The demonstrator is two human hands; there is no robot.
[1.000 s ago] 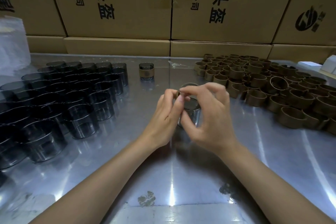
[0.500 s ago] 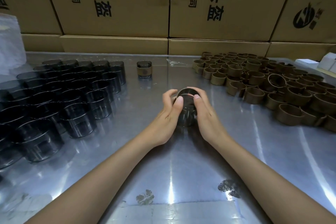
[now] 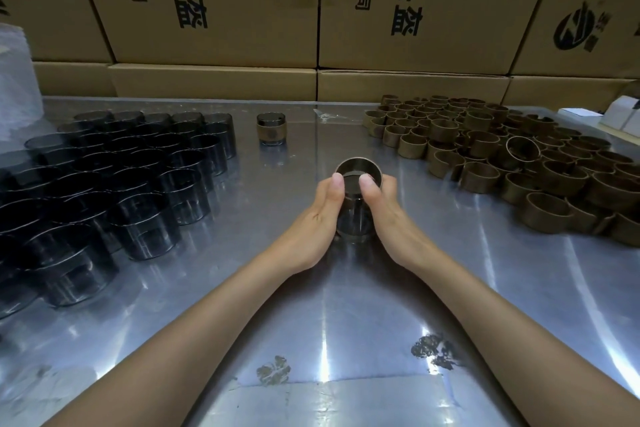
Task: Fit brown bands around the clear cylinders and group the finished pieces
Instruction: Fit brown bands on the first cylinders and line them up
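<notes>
shiny metal table (image 3: 519,288); stacked cardboard boxes (image 3: 214,3) behind, glare streaks.

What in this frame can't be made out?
- Head view: fingers of the left hand and right hand sit behind the clear glass cylinder; only thumbs show.
- How far the brown paper band has slid down: palms cover the sides.
- Black print on the tan cardboard boxes: cut by the top edge.
- White object: cropped at left.

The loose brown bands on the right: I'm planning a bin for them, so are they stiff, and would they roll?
The brown bands probably hold their shape: they stand as open rings. Some lie tilted, so they likely tip easily and could roll on the smooth metal table. Thin walls suggest they're light.
</notes>
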